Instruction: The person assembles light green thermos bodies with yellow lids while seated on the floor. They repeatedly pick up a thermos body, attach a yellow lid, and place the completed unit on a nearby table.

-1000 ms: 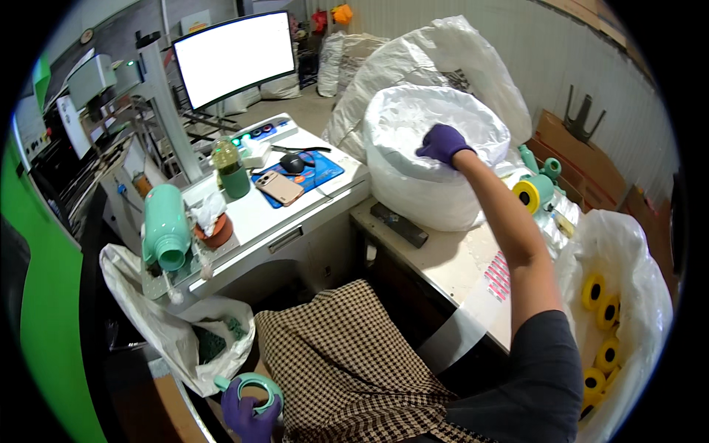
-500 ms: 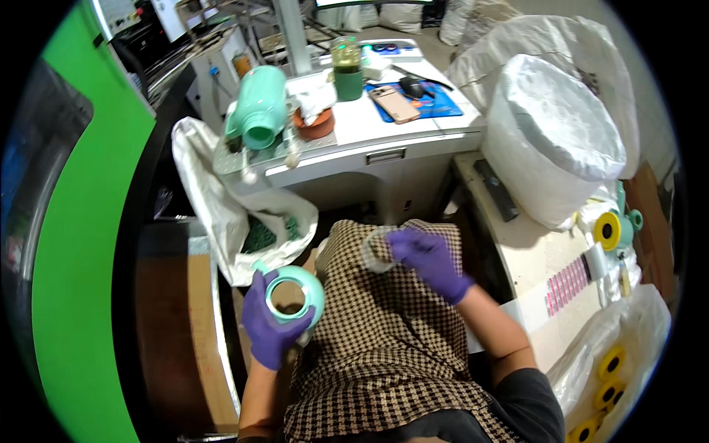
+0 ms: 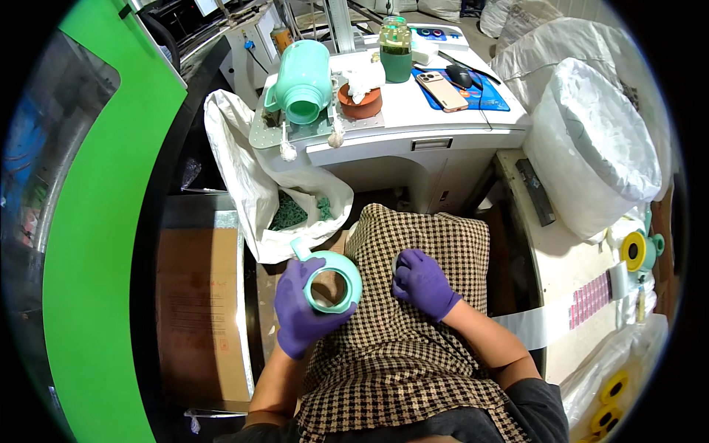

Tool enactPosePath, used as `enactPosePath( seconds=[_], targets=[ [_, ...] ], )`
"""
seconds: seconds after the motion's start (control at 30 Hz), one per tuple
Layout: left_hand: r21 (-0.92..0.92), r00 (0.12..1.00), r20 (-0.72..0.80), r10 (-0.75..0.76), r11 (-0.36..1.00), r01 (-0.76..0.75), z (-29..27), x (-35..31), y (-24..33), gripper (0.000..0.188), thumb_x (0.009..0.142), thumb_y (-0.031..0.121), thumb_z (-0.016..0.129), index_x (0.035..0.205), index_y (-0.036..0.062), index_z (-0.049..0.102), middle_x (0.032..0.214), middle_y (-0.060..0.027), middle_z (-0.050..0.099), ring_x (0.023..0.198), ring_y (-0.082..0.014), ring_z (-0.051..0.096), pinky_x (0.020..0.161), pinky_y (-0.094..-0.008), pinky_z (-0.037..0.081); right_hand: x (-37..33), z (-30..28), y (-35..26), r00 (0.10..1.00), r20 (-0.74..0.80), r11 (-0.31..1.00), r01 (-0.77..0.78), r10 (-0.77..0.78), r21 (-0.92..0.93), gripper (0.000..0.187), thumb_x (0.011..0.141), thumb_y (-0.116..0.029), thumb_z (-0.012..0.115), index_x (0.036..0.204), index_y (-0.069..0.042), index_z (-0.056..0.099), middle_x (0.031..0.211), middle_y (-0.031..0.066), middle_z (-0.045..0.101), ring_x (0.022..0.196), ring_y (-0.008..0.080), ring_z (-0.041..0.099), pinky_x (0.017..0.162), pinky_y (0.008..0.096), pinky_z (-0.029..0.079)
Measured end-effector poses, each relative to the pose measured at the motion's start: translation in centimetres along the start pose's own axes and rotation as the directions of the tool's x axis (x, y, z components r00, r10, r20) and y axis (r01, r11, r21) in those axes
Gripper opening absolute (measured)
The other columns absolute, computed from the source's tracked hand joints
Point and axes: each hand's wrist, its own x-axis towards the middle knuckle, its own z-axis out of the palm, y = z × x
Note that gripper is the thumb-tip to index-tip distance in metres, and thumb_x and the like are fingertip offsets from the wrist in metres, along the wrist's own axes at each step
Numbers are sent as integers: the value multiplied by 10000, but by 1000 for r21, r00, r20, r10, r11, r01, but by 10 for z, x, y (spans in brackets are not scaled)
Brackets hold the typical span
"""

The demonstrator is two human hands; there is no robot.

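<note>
Left hand grips a mint-green ring (tab uppermost) — right hand, curled, over checked cloth.

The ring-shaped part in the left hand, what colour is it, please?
The ring-shaped part in the left hand is mint green, seen best in the head view.

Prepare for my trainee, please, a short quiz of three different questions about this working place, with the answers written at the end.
1. Which gloved hand, left or right, grips the mint-green, ring-shaped part?
2. True or false: the mint-green, jug-shaped container lies on its side, with its open mouth toward the person.
3. Complete: the gold, rectangular smartphone lies directly on a ___.

Key:
1. The purple-gloved left hand.
2. True.
3. Blue, rectangular mat.
</note>
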Motion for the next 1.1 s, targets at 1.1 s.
enactPosePath(
  seconds=[1.1],
  targets=[
    [22, 972, 90, 217, 975, -220, 31, -2, 22, 758, 723, 370, 859, 1295, -20, 549, 1154, -227, 684, 1057, -415, 662, 997, -529, 488, 20, -35, -88, 990, 96, 878, 49, -107, 477, 293, 764, 11, 660, 1049, -51, 627, 953, 172, 632, 907, 380, 639, 788, 441, 522]
  ],
)
